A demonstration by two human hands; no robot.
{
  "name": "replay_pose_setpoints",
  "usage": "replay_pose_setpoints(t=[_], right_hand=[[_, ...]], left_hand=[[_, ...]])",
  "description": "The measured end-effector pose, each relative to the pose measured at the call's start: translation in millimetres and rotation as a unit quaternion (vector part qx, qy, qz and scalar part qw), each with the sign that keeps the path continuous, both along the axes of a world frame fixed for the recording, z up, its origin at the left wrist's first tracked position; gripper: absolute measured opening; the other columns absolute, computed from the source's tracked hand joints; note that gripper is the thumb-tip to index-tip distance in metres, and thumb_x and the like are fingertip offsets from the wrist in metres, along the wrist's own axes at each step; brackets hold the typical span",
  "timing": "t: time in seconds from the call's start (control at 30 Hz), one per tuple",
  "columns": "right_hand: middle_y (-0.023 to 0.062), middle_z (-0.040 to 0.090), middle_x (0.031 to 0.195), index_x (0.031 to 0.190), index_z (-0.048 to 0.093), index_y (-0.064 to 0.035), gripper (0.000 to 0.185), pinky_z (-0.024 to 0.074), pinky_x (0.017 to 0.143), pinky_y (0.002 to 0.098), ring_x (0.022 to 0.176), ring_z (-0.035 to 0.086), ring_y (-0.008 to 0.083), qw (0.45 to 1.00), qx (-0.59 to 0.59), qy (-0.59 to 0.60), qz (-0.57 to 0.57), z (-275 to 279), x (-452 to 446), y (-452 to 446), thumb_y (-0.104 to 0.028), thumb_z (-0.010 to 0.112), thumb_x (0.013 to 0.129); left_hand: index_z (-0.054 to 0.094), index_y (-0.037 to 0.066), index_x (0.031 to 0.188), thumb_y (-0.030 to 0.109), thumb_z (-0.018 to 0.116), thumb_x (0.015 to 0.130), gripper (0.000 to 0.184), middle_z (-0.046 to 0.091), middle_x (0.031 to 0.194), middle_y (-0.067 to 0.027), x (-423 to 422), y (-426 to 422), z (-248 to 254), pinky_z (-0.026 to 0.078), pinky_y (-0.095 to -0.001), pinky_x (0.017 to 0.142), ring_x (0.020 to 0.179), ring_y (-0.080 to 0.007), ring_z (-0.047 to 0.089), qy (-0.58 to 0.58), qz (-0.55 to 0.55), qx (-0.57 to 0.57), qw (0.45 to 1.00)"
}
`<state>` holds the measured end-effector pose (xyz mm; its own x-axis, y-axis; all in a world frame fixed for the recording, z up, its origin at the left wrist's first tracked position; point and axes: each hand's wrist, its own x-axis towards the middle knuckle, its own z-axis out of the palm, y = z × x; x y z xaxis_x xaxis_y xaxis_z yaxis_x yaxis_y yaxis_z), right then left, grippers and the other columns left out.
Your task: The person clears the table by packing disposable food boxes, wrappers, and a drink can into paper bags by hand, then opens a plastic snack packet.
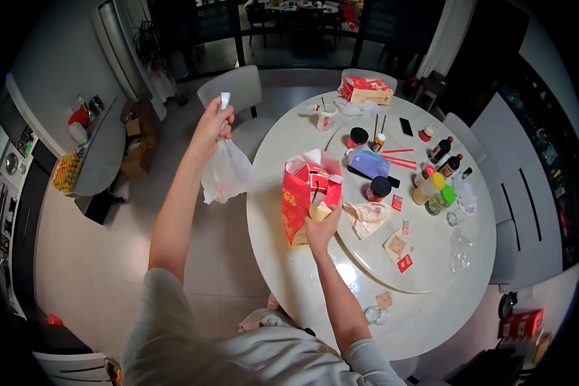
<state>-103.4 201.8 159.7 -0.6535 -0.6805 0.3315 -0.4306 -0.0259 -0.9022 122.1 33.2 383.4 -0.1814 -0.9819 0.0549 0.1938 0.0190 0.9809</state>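
Observation:
My left hand (213,127) is raised to the left of the table, its fingers closed round the gathered neck of a thin white plastic bag (228,172). The bag hangs down over the floor. At the table's near left edge, my right hand (321,230) is closed on a pale yellowish cup (320,212) with a dark straw. Just behind that cup stands an upright red paper bag (294,199) with yellow print. Red and white boxes (321,177) show in its open top. The cup hides part of the bag's front.
The round white table (283,283) carries a crumpled food wrapper (367,217), jars with yellow (429,188) and green (441,201) lids, dark bottles (441,149), a phone (406,127) and glasses (377,315). Another red box (367,90) sits at the back. Chairs (233,90) surround it.

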Motion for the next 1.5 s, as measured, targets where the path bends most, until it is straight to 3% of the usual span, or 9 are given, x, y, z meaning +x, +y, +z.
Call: replay_pose_setpoints(t=[0.27,0.43,0.53,0.57,0.7,0.8,0.9,1.23,1.5], right_hand=[[0.0164,0.052,0.098,0.108,0.043,-0.0007,0.064,0.0428,0.082,0.0379,0.093,0.053,0.0288,0.998,-0.048,-0.046,0.009,30.5,-56.0,6.7,-0.014,0.082,0.059],[0.0093,0.051,0.101,0.107,0.041,-0.006,0.062,0.0433,0.082,0.0341,0.094,0.052,0.0214,0.99,-0.11,-0.08,0.045,88.2,-99.6,16.5,-0.013,0.083,0.062],[0.0044,0.051,0.1,0.109,0.038,-0.008,0.062,0.0459,0.082,0.0277,0.094,0.054,0.0148,0.981,-0.132,-0.104,0.095,124.3,-121.7,26.4,-0.002,0.08,0.063],[0.0039,0.052,0.1,0.109,0.038,-0.0076,0.063,0.0465,0.082,0.0277,0.094,0.055,0.0146,0.991,-0.121,-0.003,0.063,119.8,-138.1,24.6,0.0,0.08,0.063],[0.0031,0.053,0.101,0.111,0.039,-0.0076,0.064,0.0473,0.081,0.028,0.093,0.055,0.0137,0.986,-0.13,-0.047,0.091,178.1,-138.2,45.2,0.001,0.079,0.062],[0.0059,0.057,0.101,0.11,0.038,-0.0087,0.064,0.0509,0.077,0.0293,0.091,0.06,0.0157,0.979,-0.16,-0.031,0.124,181.0,-155.0,46.2,-0.003,0.081,0.063],[0.0052,0.058,0.101,0.109,0.039,-0.0083,0.062,0.0505,0.078,0.0293,0.092,0.06,0.0153,0.966,-0.162,-0.112,0.169,192.2,-155.4,50.6,0.0,0.079,0.063],[0.0084,0.059,0.105,0.113,0.044,-0.0038,0.057,0.0499,0.082,0.0314,0.094,0.06,0.0171,0.941,-0.093,-0.279,0.166,135.0,-112.8,25.2,-0.002,0.077,0.066],[0.0103,0.055,0.108,0.113,0.041,0.0007,0.061,0.0465,0.085,0.0305,0.097,0.057,0.0198,0.947,-0.09,-0.309,-0.006,77.5,-78.4,-15.8,-0.007,0.079,0.066]], left_hand=[[0.043,0.012,0.121,0.021,0.048,0.095,0.028,0.047,0.073,0.002,-17.4,37.2,-3.5,0.034,-0.0208,0.047,0.045,-0.0023,0.031,-0.004,-0.095,0.043,0.995],[0.042,0.013,0.123,0.024,0.048,0.095,0.03,0.048,0.075,0.0034,-38.3,54.2,2.1,0.032,-0.0204,0.049,0.045,-0.0017,0.031,0.016,-0.155,0.054,0.986],[0.042,0.014,0.125,0.025,0.047,0.096,0.032,0.048,0.074,0.0036,-48.1,55.5,-3.4,0.031,-0.0203,0.049,0.045,-0.0015,0.031,0.046,-0.194,0.065,0.978],[0.042,0.014,0.125,0.025,0.047,0.096,0.032,0.048,0.074,0.0036,-50.8,55.2,-6.9,0.03,-0.0203,0.048,0.045,-0.0015,0.031,0.055,-0.207,0.069,0.974],[0.041,0.014,0.129,0.025,0.044,0.097,0.034,0.048,0.073,0.0037,-63.1,57.0,-24.9,0.028,-0.0204,0.048,0.044,-0.0017,0.03,0.076,-0.227,0.087,0.967],[0.04,0.015,0.13,0.025,0.043,0.098,0.034,0.048,0.073,0.0037,-69.8,56.3,-46.6,0.028,-0.0206,0.048,0.044,-0.0017,0.03,0.093,-0.249,0.101,0.959],[0.041,0.015,0.131,0.026,0.042,0.098,0.034,0.048,0.073,0.0035,-79.7,57.0,-61.5,0.027,-0.0206,0.047,0.044,-0.0016,0.03,0.093,-0.247,0.117,0.957],[0.042,0.011,0.133,0.026,0.043,0.099,0.037,0.047,0.072,0.0039,-90.0,65.0,-82.1,0.034,-0.0192,0.045,0.045,-0.0024,0.033,0.035,-0.263,0.13,0.955],[0.043,0.013,0.133,0.026,0.044,0.098,0.037,0.044,0.071,0.0045,-83.5,88.0,-118.0,0.034,-0.0182,0.046,0.046,-0.0023,0.033,0.015,-0.264,0.168,0.95]])
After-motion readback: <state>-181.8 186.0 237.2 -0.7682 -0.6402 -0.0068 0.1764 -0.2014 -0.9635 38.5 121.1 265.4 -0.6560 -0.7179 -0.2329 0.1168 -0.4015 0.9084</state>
